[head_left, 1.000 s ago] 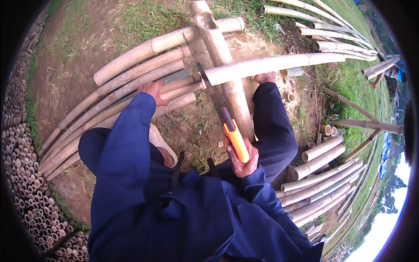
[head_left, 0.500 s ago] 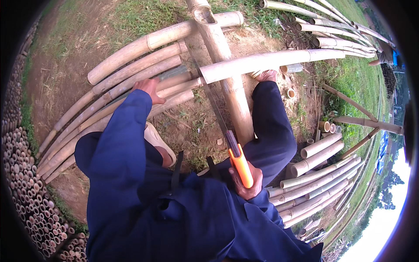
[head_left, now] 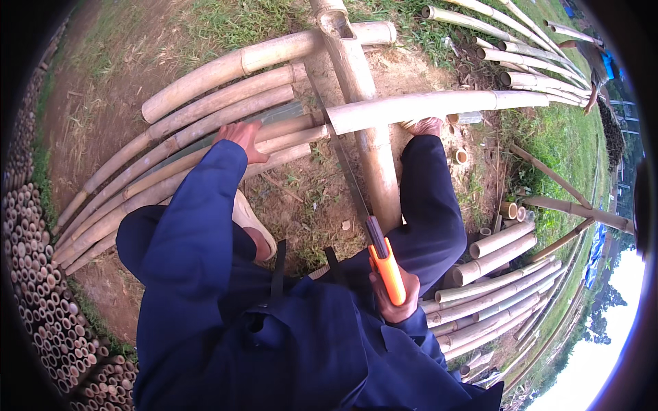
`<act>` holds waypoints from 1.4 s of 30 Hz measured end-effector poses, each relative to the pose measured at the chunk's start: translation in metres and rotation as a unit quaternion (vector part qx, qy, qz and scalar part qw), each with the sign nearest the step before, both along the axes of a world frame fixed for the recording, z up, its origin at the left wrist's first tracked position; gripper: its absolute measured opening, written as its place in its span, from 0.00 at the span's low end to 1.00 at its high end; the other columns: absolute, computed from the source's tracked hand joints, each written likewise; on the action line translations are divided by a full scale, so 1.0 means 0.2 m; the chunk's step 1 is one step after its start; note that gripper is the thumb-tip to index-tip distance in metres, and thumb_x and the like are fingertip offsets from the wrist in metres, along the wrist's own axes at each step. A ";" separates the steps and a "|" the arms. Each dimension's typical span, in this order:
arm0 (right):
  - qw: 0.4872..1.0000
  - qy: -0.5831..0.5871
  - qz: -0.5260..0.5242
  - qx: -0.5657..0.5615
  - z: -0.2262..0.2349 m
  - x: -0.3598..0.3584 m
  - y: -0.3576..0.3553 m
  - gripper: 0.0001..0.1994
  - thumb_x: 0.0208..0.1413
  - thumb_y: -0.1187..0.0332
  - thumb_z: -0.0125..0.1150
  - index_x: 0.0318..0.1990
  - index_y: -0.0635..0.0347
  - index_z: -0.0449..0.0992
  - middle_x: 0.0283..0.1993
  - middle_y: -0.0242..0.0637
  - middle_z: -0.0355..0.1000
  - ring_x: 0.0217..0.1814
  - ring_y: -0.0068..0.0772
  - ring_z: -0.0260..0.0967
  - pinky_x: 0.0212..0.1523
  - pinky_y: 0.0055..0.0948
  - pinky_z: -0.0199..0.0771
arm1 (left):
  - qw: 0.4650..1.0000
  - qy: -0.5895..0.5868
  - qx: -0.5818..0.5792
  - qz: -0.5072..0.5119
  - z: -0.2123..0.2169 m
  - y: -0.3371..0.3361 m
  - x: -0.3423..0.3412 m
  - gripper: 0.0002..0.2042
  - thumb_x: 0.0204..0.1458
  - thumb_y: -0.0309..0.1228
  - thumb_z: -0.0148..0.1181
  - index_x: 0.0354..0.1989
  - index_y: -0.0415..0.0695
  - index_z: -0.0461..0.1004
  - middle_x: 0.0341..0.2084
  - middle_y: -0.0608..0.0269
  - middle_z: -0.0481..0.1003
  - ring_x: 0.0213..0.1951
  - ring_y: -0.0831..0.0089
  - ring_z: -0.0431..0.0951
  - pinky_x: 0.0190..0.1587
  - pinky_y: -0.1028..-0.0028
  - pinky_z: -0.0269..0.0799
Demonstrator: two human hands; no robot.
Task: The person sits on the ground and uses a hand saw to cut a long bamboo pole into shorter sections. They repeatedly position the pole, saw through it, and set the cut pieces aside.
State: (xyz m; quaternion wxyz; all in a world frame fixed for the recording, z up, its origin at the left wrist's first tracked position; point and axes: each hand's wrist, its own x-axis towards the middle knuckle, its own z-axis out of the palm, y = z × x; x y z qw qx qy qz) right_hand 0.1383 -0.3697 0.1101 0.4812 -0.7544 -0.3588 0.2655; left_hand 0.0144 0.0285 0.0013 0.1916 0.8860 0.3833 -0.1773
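My right hand (head_left: 398, 299) is wrapped round the orange handle of a handsaw (head_left: 386, 272). Its long thin blade (head_left: 348, 175) slants up and away to the left, crossing a pale bamboo pole (head_left: 432, 109) at that pole's left end. A thick bamboo crossbar (head_left: 380, 164) runs underneath the pale pole. My left hand (head_left: 241, 142) grips a bamboo pole (head_left: 291, 141) left of the blade, thumb apart from the fingers. Other bamboo poles (head_left: 229, 113) lie side by side around that hand. The saw's teeth and any cut are too fine to make out.
My foot (head_left: 423, 126) is beside the pale pole, beyond the crossbar. Cut bamboo lengths (head_left: 497, 258) lie to the right, more poles (head_left: 528, 58) at the far right. Stacked bamboo (head_left: 51, 301) stands at the left. Another person (head_left: 595, 65) is partly visible at the far right.
The whole view has shifted slightly, so things sit a little lower and further right. Saw and hands keep nearly the same places on the bamboo. The person at far right shows more.
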 end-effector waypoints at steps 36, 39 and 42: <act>0.999 0.009 0.007 -0.038 -0.06 -0.02 -0.15 0.15 0.60 0.75 0.67 0.54 0.68 0.80 0.37 0.47 0.83 0.42 0.31 0.84 0.44 0.30 0.80 | 1.000 0.008 0.001 0.027 0.03 -0.09 0.18 0.31 0.46 0.46 0.73 0.56 0.40 0.73 0.45 0.43 0.83 0.53 0.47 0.82 0.62 0.51 0.71; 0.998 0.042 -0.009 -0.044 -0.08 -0.01 -0.04 0.13 0.60 0.74 0.67 0.51 0.70 0.80 0.31 0.40 0.78 0.34 0.26 0.76 0.38 0.30 0.77 | 1.000 0.013 0.001 0.022 0.03 -0.10 0.20 0.32 0.45 0.45 0.73 0.57 0.40 0.73 0.45 0.43 0.83 0.54 0.47 0.82 0.62 0.51 0.71; 1.000 0.016 0.023 -0.009 -0.27 0.19 0.49 0.09 0.64 0.74 0.66 0.49 0.70 0.81 0.33 0.31 0.77 0.33 0.19 0.69 0.35 0.27 0.72 | 1.000 -0.003 0.005 0.007 -0.03 -0.09 0.22 0.32 0.45 0.45 0.73 0.57 0.40 0.73 0.46 0.42 0.82 0.54 0.48 0.82 0.62 0.51 0.72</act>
